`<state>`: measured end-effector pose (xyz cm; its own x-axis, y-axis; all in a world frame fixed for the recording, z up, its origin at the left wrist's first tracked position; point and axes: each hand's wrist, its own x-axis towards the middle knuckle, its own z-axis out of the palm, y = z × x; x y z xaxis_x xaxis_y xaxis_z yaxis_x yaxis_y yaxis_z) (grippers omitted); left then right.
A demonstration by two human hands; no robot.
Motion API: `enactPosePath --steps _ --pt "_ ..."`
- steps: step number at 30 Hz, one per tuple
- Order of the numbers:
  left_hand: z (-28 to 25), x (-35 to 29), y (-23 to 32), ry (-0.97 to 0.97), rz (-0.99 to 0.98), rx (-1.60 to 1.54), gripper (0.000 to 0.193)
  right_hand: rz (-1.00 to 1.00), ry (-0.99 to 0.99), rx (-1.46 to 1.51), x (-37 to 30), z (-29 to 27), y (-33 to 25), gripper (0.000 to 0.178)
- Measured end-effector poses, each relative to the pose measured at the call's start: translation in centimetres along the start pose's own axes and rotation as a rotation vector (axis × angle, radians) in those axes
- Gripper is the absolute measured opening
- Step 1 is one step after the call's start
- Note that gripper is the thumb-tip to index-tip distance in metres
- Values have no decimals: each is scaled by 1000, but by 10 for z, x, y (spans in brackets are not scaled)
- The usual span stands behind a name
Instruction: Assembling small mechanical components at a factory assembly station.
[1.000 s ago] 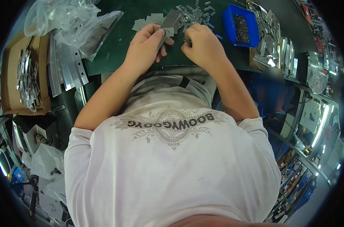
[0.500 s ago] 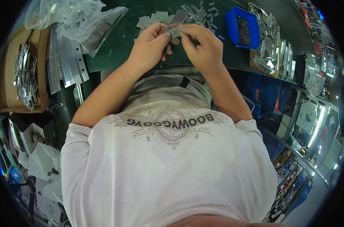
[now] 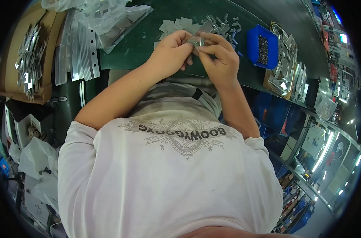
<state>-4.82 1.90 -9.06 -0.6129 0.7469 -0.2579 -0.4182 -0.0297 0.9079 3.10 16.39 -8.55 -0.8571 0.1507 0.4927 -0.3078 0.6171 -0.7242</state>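
Over the green work table point(image 3: 129, 55), both of my hands meet at a small grey metal plate point(image 3: 196, 41) with a round mark or hole in it. My left hand point(image 3: 170, 54) pinches it from the left between thumb and curled fingers. From the right, my right hand point(image 3: 222, 59) closes its thumb and forefinger on the same plate. Fingers cover part of the plate's outline. Just beyond the hands lie several flat pale plates point(image 3: 169, 26) and a scatter of short, shiny metal pieces point(image 3: 222, 27).
At right stands a blue bin point(image 3: 272, 45) of small dark parts, beside a cardboard box point(image 3: 285, 85) of metal strips. Clear plastic bags point(image 3: 105, 16), long slotted metal strips point(image 3: 82, 59) and another cardboard box point(image 3: 8, 71) of metal pieces occupy the left.
The plate has tilted, and less of its length shows above my hands. My right fingers have moved over its end. The whole view has shifted slightly.
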Motion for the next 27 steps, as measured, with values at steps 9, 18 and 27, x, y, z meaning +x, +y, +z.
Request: enactPosePath --steps 9,18,27 --pt "-2 1 -2 5 3 -12 15 -87 -31 -153 8 -4 4 15" --pt "-1 3 0 11 -53 18 15 -159 -147 -114 11 -11 13 18" --pt "-4 5 1 -50 -74 -6 15 -250 -104 -94 9 -10 21 21"
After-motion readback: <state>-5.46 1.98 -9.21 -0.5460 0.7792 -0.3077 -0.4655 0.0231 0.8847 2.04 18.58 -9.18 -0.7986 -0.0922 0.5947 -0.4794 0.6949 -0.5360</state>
